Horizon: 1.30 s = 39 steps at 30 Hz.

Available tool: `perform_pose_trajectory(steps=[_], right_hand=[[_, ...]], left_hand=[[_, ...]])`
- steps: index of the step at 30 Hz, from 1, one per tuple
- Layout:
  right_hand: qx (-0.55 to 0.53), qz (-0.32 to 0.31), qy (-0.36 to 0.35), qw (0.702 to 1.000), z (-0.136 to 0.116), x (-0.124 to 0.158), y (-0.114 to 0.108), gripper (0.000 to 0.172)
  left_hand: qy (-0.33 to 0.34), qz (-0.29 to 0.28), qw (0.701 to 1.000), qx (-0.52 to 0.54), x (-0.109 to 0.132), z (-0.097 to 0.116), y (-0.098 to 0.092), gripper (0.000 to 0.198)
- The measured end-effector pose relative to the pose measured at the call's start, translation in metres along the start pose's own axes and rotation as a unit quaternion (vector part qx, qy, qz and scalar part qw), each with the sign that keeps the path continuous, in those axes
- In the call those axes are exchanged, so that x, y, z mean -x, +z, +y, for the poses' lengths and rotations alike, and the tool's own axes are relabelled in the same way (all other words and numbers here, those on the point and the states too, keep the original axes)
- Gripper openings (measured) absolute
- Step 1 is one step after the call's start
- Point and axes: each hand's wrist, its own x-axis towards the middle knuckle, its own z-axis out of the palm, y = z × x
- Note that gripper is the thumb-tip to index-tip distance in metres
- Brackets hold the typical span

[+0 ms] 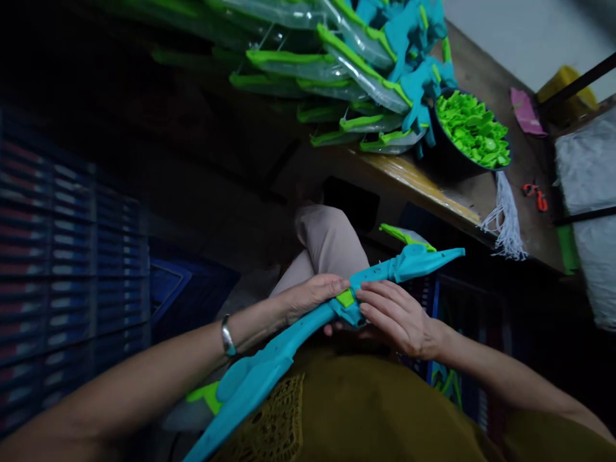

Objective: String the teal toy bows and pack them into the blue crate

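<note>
Long turquoise plastic bow-shaped piece (308, 325) held over the pale-trousered lap (332, 237).
I observe the left hand (315, 294) gripping its middle, thumb uppermost; the right hand (398, 316), half-curled, touches alongside, closure I cannot tell. Long axis slants lower left to upper right.

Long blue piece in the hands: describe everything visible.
The blue piece looks like moulded plastic: long, narrow, with a rounded bulge toward each end, small dark holes and a green central insert. It slants across the picture, lower end out of frame. The left hand grips its middle; the right hand touches it there.
</note>
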Motion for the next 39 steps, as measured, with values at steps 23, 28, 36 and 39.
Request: perform_pose_trajectory(steps=[23,28,36,39], right_hand=[[-0.082,0.245,0.593,0.763,0.091,0.1,-0.052,0.04],[-0.197,0.073,0.546,0.811,0.116,0.057,-0.013,0.071],[-0.401,0.045,0.584,0.705,0.095,0.08,0.046,0.082],[-0.398,-0.004,0.526,0.751,0.073,0.088,0.05,0.063]], left_hand=[[0.069,0.222,0.806,-0.544,-0.007,0.023,-0.044,0.07],[0.111,0.191,0.755,-0.618,0.002,0.02,-0.03,0.051],[0.344,0.217,0.55,-0.729,0.03,0.003,-0.027,0.037],[0.401,0.218,0.468,-0.757,0.038,-0.009,-0.032,0.036]])
